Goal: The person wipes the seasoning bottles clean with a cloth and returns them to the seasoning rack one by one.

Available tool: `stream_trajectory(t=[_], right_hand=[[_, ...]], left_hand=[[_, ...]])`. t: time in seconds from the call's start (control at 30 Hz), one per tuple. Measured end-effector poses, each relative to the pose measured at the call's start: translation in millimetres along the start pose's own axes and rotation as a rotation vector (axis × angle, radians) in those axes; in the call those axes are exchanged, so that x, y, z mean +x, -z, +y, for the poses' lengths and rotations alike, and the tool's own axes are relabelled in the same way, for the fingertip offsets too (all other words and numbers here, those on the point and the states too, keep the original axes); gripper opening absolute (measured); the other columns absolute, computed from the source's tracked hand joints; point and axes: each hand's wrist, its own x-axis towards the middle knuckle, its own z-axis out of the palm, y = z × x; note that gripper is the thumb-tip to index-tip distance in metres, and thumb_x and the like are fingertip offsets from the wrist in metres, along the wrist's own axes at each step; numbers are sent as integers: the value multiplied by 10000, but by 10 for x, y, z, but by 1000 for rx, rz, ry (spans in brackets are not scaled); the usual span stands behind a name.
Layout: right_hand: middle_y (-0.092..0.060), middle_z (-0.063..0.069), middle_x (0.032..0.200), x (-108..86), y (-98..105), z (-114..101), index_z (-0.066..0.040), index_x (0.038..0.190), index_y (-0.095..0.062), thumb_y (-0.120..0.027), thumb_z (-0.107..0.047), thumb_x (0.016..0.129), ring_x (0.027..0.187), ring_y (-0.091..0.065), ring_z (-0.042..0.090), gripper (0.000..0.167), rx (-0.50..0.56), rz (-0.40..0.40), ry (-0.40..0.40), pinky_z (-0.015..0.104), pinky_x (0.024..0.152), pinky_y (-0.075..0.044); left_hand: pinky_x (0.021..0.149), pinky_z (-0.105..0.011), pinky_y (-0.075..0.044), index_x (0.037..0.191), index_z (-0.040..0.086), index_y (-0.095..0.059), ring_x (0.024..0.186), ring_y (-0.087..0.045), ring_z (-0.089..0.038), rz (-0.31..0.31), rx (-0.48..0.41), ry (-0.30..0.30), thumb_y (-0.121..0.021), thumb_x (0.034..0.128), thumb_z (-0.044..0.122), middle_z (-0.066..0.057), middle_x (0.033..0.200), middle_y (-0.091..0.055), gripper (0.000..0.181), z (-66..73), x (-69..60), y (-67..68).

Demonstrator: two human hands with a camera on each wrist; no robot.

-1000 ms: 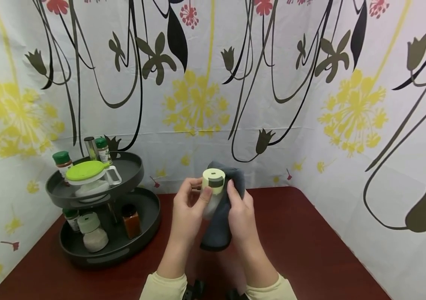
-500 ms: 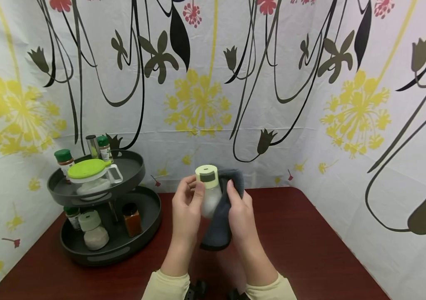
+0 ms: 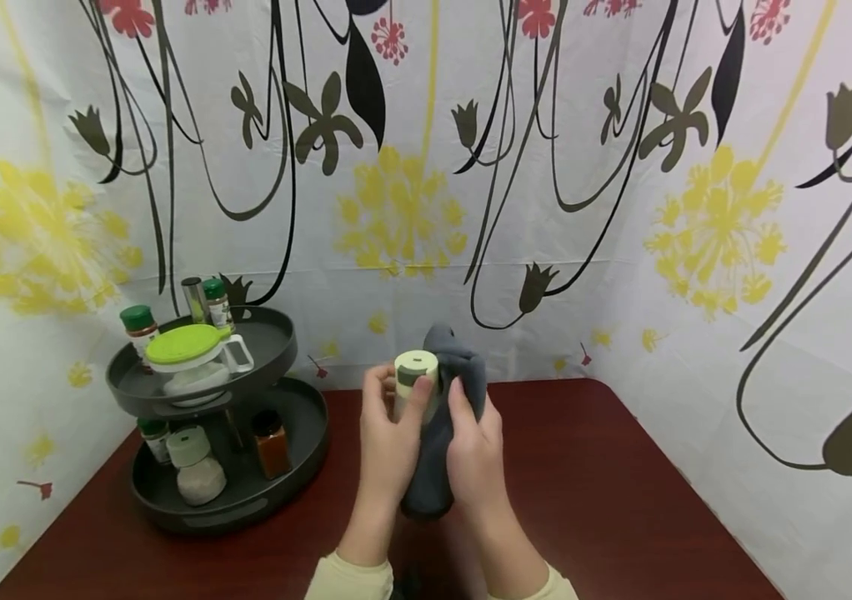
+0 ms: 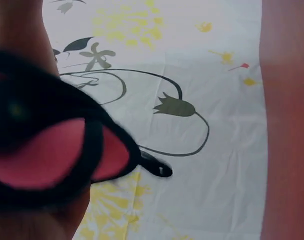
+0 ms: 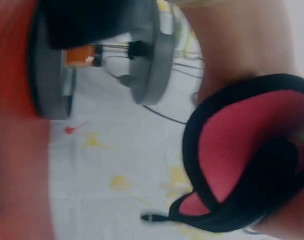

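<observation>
In the head view my left hand grips a seasoning jar with a pale green lid, thumb on its near side. The jar is upright or nearly so, its lower body hidden by the thumb and cloth. A dark grey-blue cloth lies against the jar's right side and hangs below it. My right hand pinches this cloth, thumb uppermost. Both hands are above the table. In the left wrist view a pink-lined black wrist strap fills the left side; the jar is out of sight there.
A dark two-tier turntable rack stands left on the red-brown table. Its upper tier bears a green-lidded container and several spice bottles. Below are a similar jar and an orange-brown spice jar. A patterned curtain surrounds the table.
The jar first shifts left and rises, exposing its body, then drops lower, with the thumb and cloth covering more of it. The cloth bunches closer around it. The view tilts slightly.
</observation>
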Motion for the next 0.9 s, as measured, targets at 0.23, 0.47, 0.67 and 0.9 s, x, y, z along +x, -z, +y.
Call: stream_trajectory(t=[0.23,0.47,0.67,0.9], right_hand=[[-681,73,1082,-88,16,251,-71,1447,-564,-393,-541,1138,953,-672,155,588,-34,-60,-184,325,903,-534],[-652,172,1317,-109,70,166,-118,1497,-543,-436,-561,1120,1161,-672,206,591,43,-21,-119,321,999,-538],[-608,130,1491,-211,97,294,-131,1582,-464,-387,-616,1114,1372,-598,233,679,-7,-76,-199,417,1149,-474],[-605,132,1453,-189,201,153,-154,1586,-446,-400,-603,1115,1282,-622,195,651,-8,-52,-180,335,1067,-490]], left_hand=[[952,-452,-511,1309,169,-602,1102,-593,-203,67,20,38,-668,1067,340,-87,1261,-657,303,-119,-186,61],[1126,-571,-495,1411,158,-615,1289,-593,-265,-42,33,110,-620,1087,355,-90,1402,-647,380,-186,-392,33],[1226,-618,-383,1439,146,-606,1372,-559,-276,-17,2,103,-608,1092,359,-90,1447,-628,407,-150,-388,45],[1218,-619,-388,1442,157,-612,1403,-538,-299,-74,-4,161,-602,1091,387,-99,1456,-621,420,-230,-429,-29]])
